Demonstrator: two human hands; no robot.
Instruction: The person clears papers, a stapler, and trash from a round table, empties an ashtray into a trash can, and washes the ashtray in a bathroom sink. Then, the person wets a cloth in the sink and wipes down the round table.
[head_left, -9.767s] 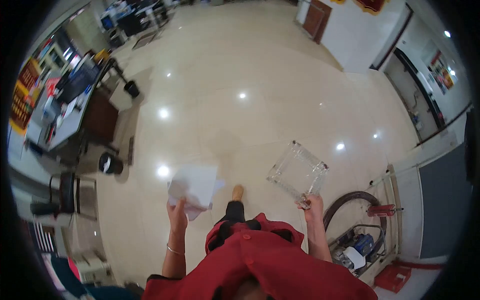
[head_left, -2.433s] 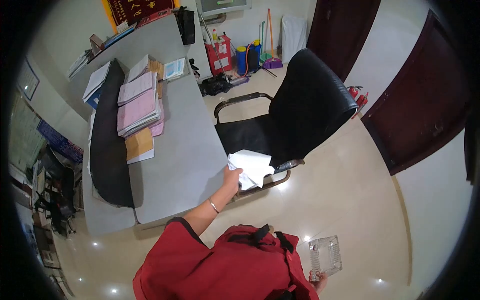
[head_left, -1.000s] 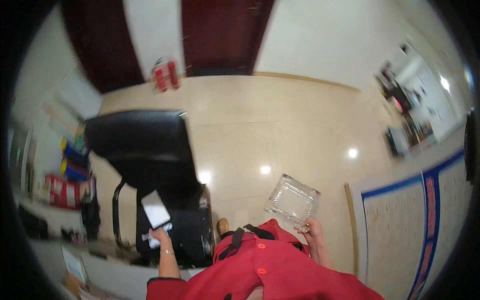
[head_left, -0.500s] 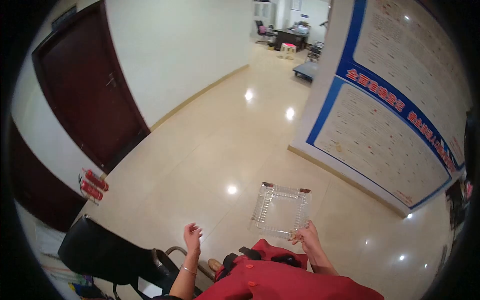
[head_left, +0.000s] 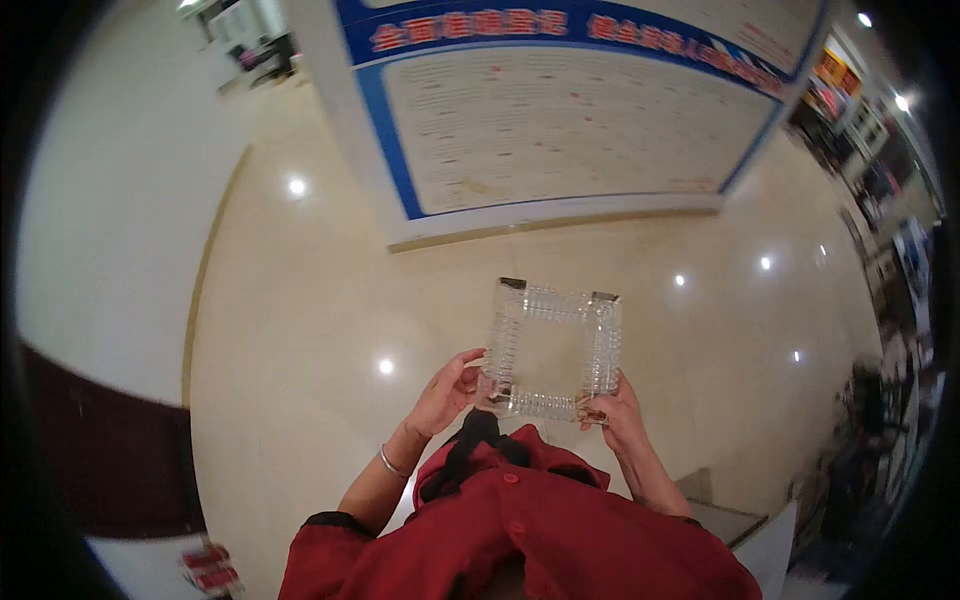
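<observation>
A square clear tray with ribbed sides and dark upper corners (head_left: 553,303) is held out in front of my red shirt. My right hand (head_left: 617,408) grips its lower right corner, with the thumb over the rim. At the lower left corner is my left hand (head_left: 447,394), a metal bracelet (head_left: 391,461) on its wrist. Its fingers are bent around the tray's left edge, and the fingertips are partly behind the clear wall. The floor shows through the tray.
A wall with a blue-and-white printed board (head_left: 580,130) stands ahead. At the lower left are a dark door (head_left: 100,450) and red fire extinguishers (head_left: 211,568). Blurred furniture (head_left: 870,420) lines the right side. Light spots reflect on the tiled floor (head_left: 300,300).
The view has swung right, bringing the board to the front. My left hand, earlier empty and apart, has come to the tray's left corner. The chair is out of view; the papers went out of sight before that.
</observation>
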